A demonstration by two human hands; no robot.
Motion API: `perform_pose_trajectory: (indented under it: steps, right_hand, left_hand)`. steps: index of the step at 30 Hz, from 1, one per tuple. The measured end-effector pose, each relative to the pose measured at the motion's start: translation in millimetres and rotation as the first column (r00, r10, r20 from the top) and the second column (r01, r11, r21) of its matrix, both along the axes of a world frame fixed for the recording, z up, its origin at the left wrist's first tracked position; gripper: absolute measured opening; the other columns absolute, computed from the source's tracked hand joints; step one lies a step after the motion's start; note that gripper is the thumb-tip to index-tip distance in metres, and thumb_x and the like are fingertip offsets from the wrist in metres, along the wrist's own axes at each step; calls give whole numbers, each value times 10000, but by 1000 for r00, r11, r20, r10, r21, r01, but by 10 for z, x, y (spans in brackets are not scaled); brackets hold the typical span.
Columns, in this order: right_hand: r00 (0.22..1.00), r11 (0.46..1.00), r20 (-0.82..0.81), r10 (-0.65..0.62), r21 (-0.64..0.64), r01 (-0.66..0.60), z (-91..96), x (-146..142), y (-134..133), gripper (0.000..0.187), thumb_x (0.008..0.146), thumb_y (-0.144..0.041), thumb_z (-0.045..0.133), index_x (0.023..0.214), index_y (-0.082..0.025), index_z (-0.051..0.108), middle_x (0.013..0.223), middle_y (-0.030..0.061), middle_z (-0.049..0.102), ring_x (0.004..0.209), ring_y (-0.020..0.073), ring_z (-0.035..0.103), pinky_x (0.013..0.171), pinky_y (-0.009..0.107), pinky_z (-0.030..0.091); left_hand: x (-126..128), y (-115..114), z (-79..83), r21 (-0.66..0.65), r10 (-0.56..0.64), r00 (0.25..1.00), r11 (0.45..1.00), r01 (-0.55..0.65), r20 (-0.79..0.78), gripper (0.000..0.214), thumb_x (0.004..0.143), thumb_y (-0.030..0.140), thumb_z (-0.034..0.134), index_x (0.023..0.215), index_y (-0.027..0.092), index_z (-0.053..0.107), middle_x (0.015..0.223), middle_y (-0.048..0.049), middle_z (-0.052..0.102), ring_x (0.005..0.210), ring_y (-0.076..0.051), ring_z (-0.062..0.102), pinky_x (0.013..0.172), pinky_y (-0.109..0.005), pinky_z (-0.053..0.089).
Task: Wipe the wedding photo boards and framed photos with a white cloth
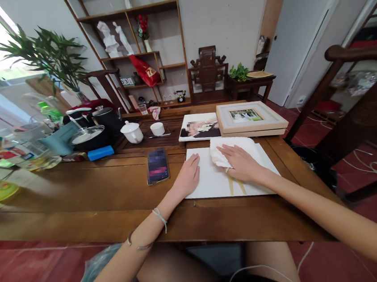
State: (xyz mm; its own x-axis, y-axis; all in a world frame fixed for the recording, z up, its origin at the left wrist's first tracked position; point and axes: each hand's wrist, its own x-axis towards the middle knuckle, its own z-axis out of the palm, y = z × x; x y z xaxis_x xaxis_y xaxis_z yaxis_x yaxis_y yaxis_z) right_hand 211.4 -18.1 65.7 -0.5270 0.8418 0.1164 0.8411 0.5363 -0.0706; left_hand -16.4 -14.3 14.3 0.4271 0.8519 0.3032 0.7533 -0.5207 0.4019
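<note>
A flat white board (206,181) lies on the wooden table in front of me, with two tan strips (236,185) showing near its front edge. My left hand (188,177) rests over the board's left edge, fingers stretched out and nothing held. On the right, my right hand (241,160) presses down on a bunched white cloth (248,146), its fingers laid over the top and along the near side. The cloth covers the upper middle of the board, so the surface beneath it is hidden.
Behind the board are a photo print (198,127) and a framed picture (251,117). A phone (156,166) lies to the left. Farther left stand a lidded white cup (131,132), a blue block (101,153), a black bowl (89,138) and bottles. A wooden chair (364,86) is at right.
</note>
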Motion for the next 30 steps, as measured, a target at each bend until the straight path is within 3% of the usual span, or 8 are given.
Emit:
perform_pose_trajectory:
  steps: [3, 8, 16, 19, 23, 30]
  right_hand:
    - [1000, 999, 11, -30, 14, 29, -29, 107, -24, 658, 825, -231, 433, 1452, -60, 329, 1529, 126, 320, 1419, 281, 248, 1155, 483, 192]
    - [996, 998, 69, -48, 44, 45, -32, 238, -193, 646, 804, -209, 431, 1436, -91, 374, 1532, 93, 321, 1418, 296, 247, 1147, 511, 215]
    - [991, 998, 132, 2, 60, -10, -12, 326, -1145, 856, 630, -127, 479, 1471, -165, 322, 1526, 85, 339, 1404, 334, 271, 1102, 563, 305]
    - [991, 998, 123, 42, 33, -47, -8, 335, -1334, 868, 629, -142, 504, 1475, -163, 312, 1533, 103, 320, 1412, 349, 243, 1106, 568, 300]
    - [996, 999, 78, 41, 16, -42, -14, 348, -1121, 888, 639, -143, 517, 1491, -177, 266, 1571, 112, 218, 1438, 331, 163, 1130, 552, 251]
    - [988, 992, 98, -122, 31, 119, -53, 370, -222, 792, 729, -220, 515, 1486, -163, 286, 1559, 127, 251, 1421, 326, 228, 1140, 518, 205]
  left_hand:
    - [3, -14, 17, -15, 4, 1000, 1000, -4, -11, 491, 960, 220, 275, 1369, -13, 417, 1469, -210, 391, 1396, -263, 325, 1178, -413, 249]
    - [1, -25, 21, 5, 9, 1000, 1000, -9, 1, 458, 964, 218, 290, 1372, 65, 430, 1466, -179, 412, 1391, -248, 339, 1161, -441, 283]
    - [13, -5, -9, -7, 6, 999, 1000, -5, 35, 455, 953, 211, 300, 1364, 76, 442, 1468, -179, 408, 1398, -258, 327, 1156, -472, 282]
    - [10, 5, -28, -11, 4, 999, 1000, -4, 44, 455, 952, 212, 304, 1368, 87, 439, 1470, -174, 407, 1399, -258, 324, 1153, -480, 285]
    - [8, 9, -44, -1, 6, 998, 1000, -6, 61, 451, 950, 213, 305, 1364, 103, 446, 1465, -167, 418, 1395, -254, 334, 1145, -486, 299]
    - [4, -7, -6, -18, 9, 999, 1000, -9, 39, 465, 954, 225, 292, 1360, 60, 445, 1471, -185, 403, 1397, -262, 327, 1156, -479, 283]
